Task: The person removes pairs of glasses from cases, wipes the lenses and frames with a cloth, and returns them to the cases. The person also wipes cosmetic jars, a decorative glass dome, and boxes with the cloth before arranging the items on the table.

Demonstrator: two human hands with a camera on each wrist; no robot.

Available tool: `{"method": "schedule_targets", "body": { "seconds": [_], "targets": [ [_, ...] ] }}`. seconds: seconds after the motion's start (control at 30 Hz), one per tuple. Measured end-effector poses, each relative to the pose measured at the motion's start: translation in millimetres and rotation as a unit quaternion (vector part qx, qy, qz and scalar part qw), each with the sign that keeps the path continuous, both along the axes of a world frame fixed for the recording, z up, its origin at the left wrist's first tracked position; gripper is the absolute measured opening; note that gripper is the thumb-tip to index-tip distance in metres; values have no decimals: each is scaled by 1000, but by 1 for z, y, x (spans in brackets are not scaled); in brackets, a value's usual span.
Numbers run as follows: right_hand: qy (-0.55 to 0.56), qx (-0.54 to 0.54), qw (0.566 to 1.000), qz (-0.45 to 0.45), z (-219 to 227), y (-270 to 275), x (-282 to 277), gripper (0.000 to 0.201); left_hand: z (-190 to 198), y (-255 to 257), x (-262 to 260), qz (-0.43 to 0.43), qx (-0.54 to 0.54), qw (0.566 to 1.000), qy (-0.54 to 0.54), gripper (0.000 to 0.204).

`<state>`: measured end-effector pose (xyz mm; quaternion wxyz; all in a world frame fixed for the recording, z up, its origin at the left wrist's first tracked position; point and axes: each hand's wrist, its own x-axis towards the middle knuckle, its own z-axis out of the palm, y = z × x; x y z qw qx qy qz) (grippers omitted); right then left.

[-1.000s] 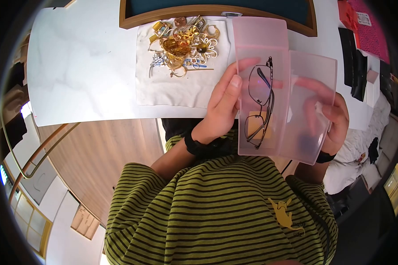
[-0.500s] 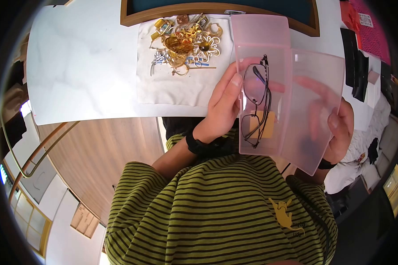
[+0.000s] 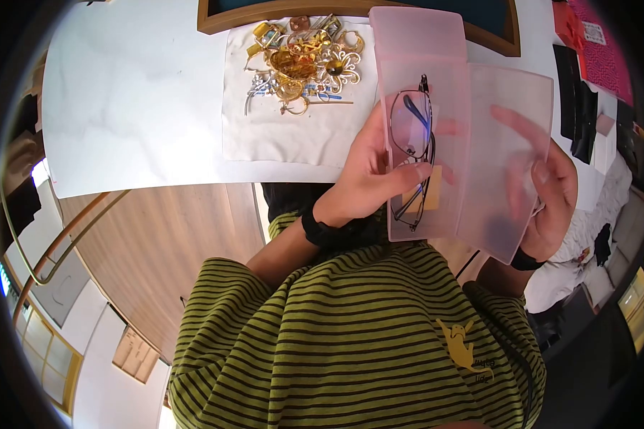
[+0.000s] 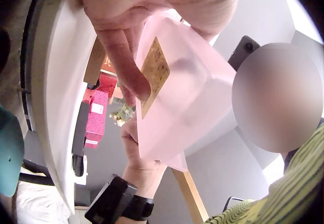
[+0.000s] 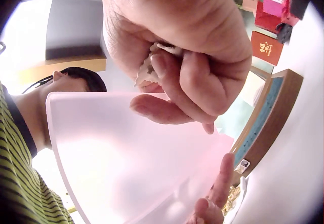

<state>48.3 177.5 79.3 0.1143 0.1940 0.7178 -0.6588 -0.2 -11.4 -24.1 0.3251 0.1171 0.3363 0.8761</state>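
Note:
A translucent pink glasses case (image 3: 418, 39) lies open between my hands, above the near table edge in the head view. Inside it sits a pair of dark-framed eyeglasses (image 3: 410, 121) with folded temples. My left hand (image 3: 368, 179) grips the case's left side, thumb reaching in over the lower part of the eyeglasses and fingers beneath. A yellowish sticker (image 4: 158, 72) shows on the case's underside in the left wrist view. With my right hand (image 3: 554, 193) I hold the outer edge of the lid (image 3: 508, 93). A crumpled whitish cloth (image 5: 147, 74) is tucked within its curled fingers.
A pile of gold and silver jewelry (image 3: 293, 64) rests on a white cloth (image 3: 279, 139) upon the white table (image 3: 136, 107). Behind stands a wooden tray (image 3: 257, 23) with dark teal lining. Black strips (image 3: 569, 93) and a red box (image 3: 569, 28) lie at the right.
My left thumb has moved from the case's side edge inward, over the eyeglasses. The case has shifted slightly up in the head view; the right hand still holds the lid.

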Motion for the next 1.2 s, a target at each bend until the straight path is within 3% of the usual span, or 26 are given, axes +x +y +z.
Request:
{"method": "schedule_targets", "body": {
  "seconds": [0.17, 0.7, 0.8, 0.9, 1.2],
  "targets": [
    [70, -37, 997, -6, -9, -3, 1, 53, 0, 3, 1, 8, -6, 999, -36, 64],
    [73, -31, 997, -23, -11, -4, -1, 55, -1, 3, 3, 19, -9, 998, -52, 56],
    [71, -111, 991, 23, -13, 4, 0, 53, 0, 3, 3, 23, -18, 998, -54, 56],
    [81, -62, 995, -5, -15, -2, 0, 57, -1, 3, 3, 21, -24, 999, -40, 56],
    [73, -160, 984, 38, -26, -5, 1, 81, -3, 2, 3, 12, 4, 999, -45, 55]
  ]
}}
